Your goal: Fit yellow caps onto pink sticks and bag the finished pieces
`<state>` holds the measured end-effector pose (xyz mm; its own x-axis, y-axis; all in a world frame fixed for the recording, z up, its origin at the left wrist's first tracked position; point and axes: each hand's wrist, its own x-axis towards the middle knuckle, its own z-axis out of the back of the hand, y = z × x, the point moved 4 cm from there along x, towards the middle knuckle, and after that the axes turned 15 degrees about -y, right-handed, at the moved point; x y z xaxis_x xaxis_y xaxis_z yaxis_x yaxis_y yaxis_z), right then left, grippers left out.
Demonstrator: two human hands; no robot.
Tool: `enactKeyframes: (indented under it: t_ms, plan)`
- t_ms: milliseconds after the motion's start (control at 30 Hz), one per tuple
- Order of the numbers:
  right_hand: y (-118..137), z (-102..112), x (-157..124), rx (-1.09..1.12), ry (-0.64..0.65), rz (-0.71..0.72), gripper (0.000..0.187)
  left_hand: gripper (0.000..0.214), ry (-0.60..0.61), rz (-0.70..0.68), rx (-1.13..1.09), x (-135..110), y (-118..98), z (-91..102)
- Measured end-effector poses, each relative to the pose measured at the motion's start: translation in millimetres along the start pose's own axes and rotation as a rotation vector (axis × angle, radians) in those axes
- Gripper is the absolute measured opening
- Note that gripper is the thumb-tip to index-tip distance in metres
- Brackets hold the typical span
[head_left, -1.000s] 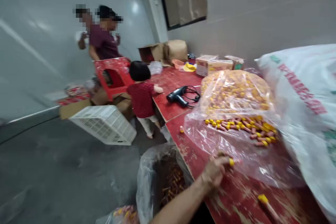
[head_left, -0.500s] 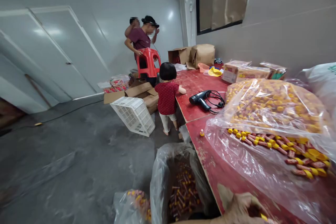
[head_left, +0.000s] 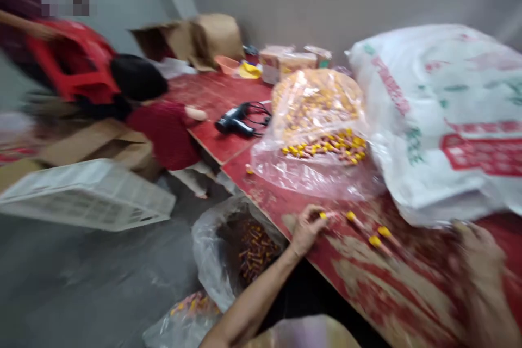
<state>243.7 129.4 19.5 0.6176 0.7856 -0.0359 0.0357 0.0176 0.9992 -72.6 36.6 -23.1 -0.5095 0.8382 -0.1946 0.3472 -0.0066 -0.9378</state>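
Observation:
My left hand [head_left: 306, 230] is over the red tabletop near its front edge. Its thumb and fingers pinch a small pink-wrapped tube with a yellow cap [head_left: 323, 216]. To its right several similar tubes lie loose, one with its yellow cap [head_left: 350, 216] towards the wall. My right hand [head_left: 481, 253] is at the table's right side, by the lower edge of a stuffed white sack [head_left: 424, 174]; motion blur hides its fingers. Beyond my left hand lies a clear plastic bag [head_left: 314, 182], open towards me and full of yellow-capped tubes.
A black hair dryer [head_left: 236, 120] with its cord lies on the red table [head_left: 196, 89]. A child [head_left: 163, 130] stands at the table edge, near a person holding a red stool [head_left: 77, 65]. Below are a lined bin [head_left: 207, 244] of tubes and a white crate [head_left: 93, 190].
The view has swung right and down, bringing the white sack, loose tubes and my right hand into sight. My left hand now shows in full, pinching a tube.

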Motion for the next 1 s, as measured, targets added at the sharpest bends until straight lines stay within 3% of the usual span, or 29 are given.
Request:
enactKeyframes:
  t_ms: [67,100,167,300,533,667,800,1000]
  plan:
    - [-5,35,-27,0.004,-0.048,-0.055,0.017,0.035,0.011,0.074,-0.104,-4,2,-8.2]
    - [-7,40,-44,0.028,0.003,-0.078,0.024,0.037,0.024,0.107,-0.139,-9,4,-13.5]
    - [-11,35,-77,-0.011,0.116,-0.069,0.035,0.038,0.077,0.174,-0.168,-24,8,-24.8]
    - [-10,13,-125,-0.142,0.385,0.058,0.028,0.029,0.183,0.241,-0.118,-56,14,-37.2]
    - [3,21,-137,-0.283,0.498,0.294,0.024,0.023,0.101,0.164,0.011,-62,15,-26.8]
    - [6,18,-147,-0.349,0.58,0.378,0.02,0.023,0.15,0.134,0.088,-68,13,-30.5]
    - [3,10,-158,-0.422,0.571,0.438,0.02,0.027,0.217,0.139,0.104,-81,14,-34.6]
    - [-7,4,-175,-0.538,0.701,0.706,0.027,0.042,0.279,0.077,0.197,-94,22,-35.4]
